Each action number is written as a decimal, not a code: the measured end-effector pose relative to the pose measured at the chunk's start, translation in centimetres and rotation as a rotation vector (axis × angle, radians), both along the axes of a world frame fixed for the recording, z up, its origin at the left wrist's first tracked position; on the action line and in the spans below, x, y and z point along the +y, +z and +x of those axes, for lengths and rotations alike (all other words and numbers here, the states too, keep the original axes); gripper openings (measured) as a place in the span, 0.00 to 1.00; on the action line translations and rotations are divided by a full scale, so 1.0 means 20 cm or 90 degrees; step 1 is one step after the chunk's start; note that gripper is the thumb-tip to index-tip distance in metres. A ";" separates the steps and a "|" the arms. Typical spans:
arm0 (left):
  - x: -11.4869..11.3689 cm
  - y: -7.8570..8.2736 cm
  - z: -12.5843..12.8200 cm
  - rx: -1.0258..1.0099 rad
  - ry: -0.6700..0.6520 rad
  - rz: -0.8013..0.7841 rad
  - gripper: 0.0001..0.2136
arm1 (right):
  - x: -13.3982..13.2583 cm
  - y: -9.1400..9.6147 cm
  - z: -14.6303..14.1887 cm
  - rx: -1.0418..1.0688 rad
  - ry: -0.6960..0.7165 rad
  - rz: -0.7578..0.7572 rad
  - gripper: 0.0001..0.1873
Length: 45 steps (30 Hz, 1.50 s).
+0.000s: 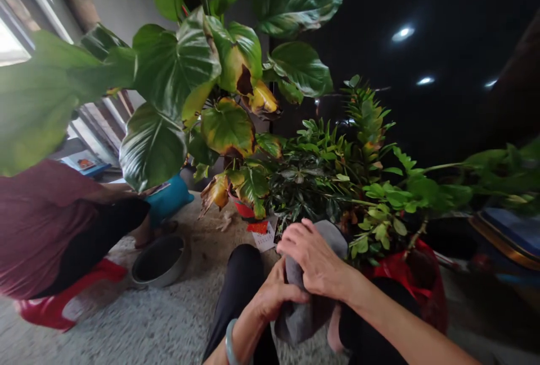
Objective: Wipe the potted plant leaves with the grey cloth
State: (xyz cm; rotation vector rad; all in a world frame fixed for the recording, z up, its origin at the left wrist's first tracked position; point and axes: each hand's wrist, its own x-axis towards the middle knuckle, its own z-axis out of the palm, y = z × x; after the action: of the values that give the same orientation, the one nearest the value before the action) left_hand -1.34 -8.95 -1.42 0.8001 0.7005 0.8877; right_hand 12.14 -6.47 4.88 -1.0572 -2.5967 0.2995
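Note:
Between my knees I hold a bunched grey cloth [331,235] with both hands; whether anything is inside its folds cannot be seen. My left hand [276,292], with a pale bangle at the wrist, grips the cloth from the left, its thumb pressed across the front. My right hand [314,261] lies over the top of the cloth, fingers curled round its far side. Lower down, the loose part of the cloth [304,320] hangs between my legs.
Large potted plants with broad leaves [177,61] rise ahead. A red pot wrap [430,275] stands right. To the left, a person [46,224] sits on a red stool [59,303], near a grey basin [160,264]. A printed card [265,239] lies ahead on the floor.

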 end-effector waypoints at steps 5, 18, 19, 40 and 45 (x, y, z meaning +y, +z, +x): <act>0.04 0.01 0.01 -0.169 0.142 -0.129 0.19 | -0.03 -0.09 0.09 0.469 -0.431 0.020 0.30; 0.01 0.05 0.26 -0.031 0.151 -0.257 0.18 | -0.24 -0.28 0.12 0.991 -0.550 -0.653 0.25; 0.02 0.05 0.26 -0.013 0.144 -0.256 0.18 | -0.24 -0.29 0.13 0.986 -0.537 -0.680 0.24; 0.07 0.11 0.30 0.035 0.191 -0.077 0.10 | -0.17 -0.22 0.13 0.891 -0.737 -0.368 0.38; 0.27 0.17 0.19 0.054 0.297 0.004 0.18 | 0.16 0.09 0.21 0.898 -0.704 -0.111 0.38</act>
State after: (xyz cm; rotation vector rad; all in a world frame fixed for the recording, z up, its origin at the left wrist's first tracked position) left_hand 2.43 -3.57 2.00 0.6922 0.9816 1.2803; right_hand 16.28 -3.17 6.64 -1.3820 -0.6295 0.6383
